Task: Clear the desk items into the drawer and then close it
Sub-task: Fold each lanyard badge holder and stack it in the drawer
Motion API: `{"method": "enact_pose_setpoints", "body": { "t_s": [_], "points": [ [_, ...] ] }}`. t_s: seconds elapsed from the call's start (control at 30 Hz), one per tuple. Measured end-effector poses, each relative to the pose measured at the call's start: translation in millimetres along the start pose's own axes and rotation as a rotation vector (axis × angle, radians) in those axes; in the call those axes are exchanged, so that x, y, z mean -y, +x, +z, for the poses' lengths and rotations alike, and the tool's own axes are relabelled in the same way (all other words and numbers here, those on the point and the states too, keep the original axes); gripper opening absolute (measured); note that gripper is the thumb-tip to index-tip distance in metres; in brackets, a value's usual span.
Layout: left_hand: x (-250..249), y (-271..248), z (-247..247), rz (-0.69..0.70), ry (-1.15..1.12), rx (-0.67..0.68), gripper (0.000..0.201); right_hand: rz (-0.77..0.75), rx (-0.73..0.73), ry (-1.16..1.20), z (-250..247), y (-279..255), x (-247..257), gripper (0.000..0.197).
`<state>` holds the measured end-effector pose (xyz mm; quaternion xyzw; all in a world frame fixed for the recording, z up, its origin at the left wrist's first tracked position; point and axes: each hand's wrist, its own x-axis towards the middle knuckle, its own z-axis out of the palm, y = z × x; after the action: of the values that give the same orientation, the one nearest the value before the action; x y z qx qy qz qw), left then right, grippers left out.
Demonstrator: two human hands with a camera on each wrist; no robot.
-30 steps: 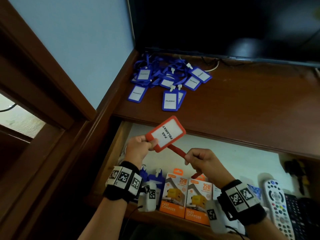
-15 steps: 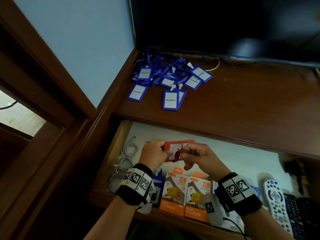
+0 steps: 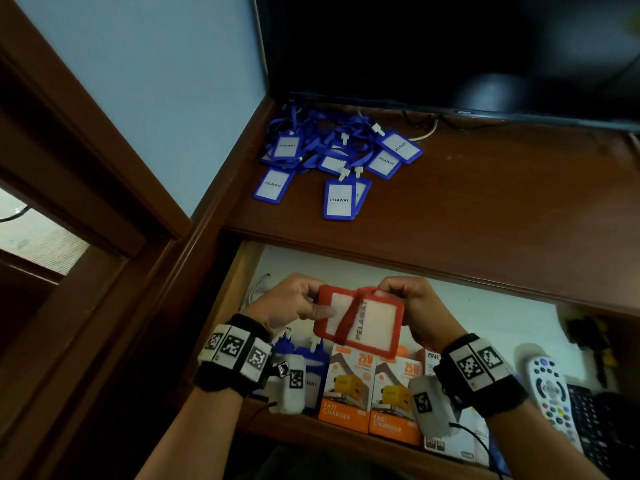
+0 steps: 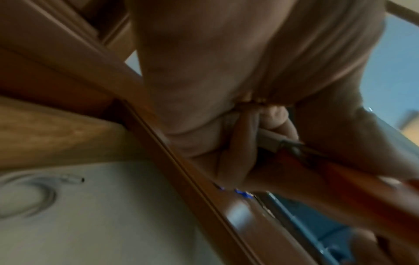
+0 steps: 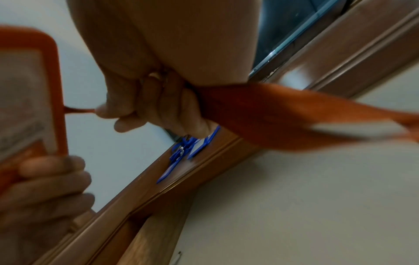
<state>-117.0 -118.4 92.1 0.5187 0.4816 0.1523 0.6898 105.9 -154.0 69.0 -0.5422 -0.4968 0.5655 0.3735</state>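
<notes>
Fingers of the left hand [image 3: 292, 303] pinch the red badge holder's [image 3: 367, 320] left edge above the open drawer [image 3: 485, 317]; the right hand [image 3: 412, 303] grips its top and red lanyard [image 3: 348, 318]. Blue badge holders [image 3: 332, 161] lie on the far worktop [image 3: 502, 202].

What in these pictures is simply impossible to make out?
- Head view: the boxes at the drawer's front are partly hidden by the wrist cameras and the red badge holder.
- Head view: the remote and the keyboard beside it are cut off by the right edge.
- Left wrist view: motion blur; the left hand fills it, so its grip is unclear.
- Right wrist view: the red strap is smeared.
</notes>
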Motion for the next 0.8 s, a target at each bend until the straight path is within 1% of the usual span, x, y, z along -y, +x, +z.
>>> {"method": "enact_pose_setpoints", "body": {
  "t_s": [0.07, 0.13, 0.17, 0.27, 0.4, 0.47, 0.53, 0.57, 0.6, 0.67, 0.73, 0.8],
  "points": [
    [0.5, 1.2, 3.4, 0.072, -0.150, -0.050, 0.019, 0.024, -0.012, 0.074, 8.3, 0.4, -2.8, 0.023],
    [0.1, 3.7, 9.0, 0.124, -0.309, -0.110, 0.021, 0.073, -0.046, 0.087, 15.9, -1.6, -2.8, 0.042],
    [0.0, 5.1, 11.1, 0.142, -0.393, -0.140, 0.023, 0.098, -0.051, 0.092, 20.0, -2.6, -2.7, 0.046],
    [-1.3, 8.8, 15.5, 0.164, -0.597, -0.253, 0.022, 0.130, -0.023, 0.142, 32.2, -0.4, -6.2, 0.041],
    [-0.2, 12.5, 18.5, 0.170, -0.670, -0.455, 0.018, 0.156, 0.033, 0.089, 43.3, 0.9, -5.7, 0.040],
    [0.7, 13.2, 19.8, 0.168, -0.672, -0.524, 0.015, 0.142, 0.069, 0.016, 47.4, 0.1, -2.9, 0.037],
    [2.5, 13.3, 20.6, 0.156, -0.643, -0.579, 0.013, 0.114, 0.107, -0.117, 51.8, 0.5, 2.1, 0.035],
    [3.3, 13.9, 21.1, 0.135, -0.587, -0.617, 0.013, 0.096, 0.127, -0.191, 53.6, 0.7, 5.4, 0.034],
    [4.0, 14.4, 21.6, 0.104, -0.502, -0.660, 0.014, 0.077, 0.148, -0.253, 55.2, 0.1, 9.8, 0.032],
    [6.2, 16.6, 22.8, 0.063, -0.310, -0.726, 0.017, 0.048, 0.181, -0.303, 55.6, -1.7, 19.8, 0.029],
    [9.6, 17.4, 23.2, 0.084, -0.135, -0.711, 0.017, 0.034, 0.195, -0.301, 52.5, -3.7, 28.3, 0.026],
    [12.7, 16.1, 22.9, 0.106, 0.047, -0.667, 0.013, 0.042, 0.199, -0.303, 47.5, -4.7, 34.0, 0.026]
  ]
}}
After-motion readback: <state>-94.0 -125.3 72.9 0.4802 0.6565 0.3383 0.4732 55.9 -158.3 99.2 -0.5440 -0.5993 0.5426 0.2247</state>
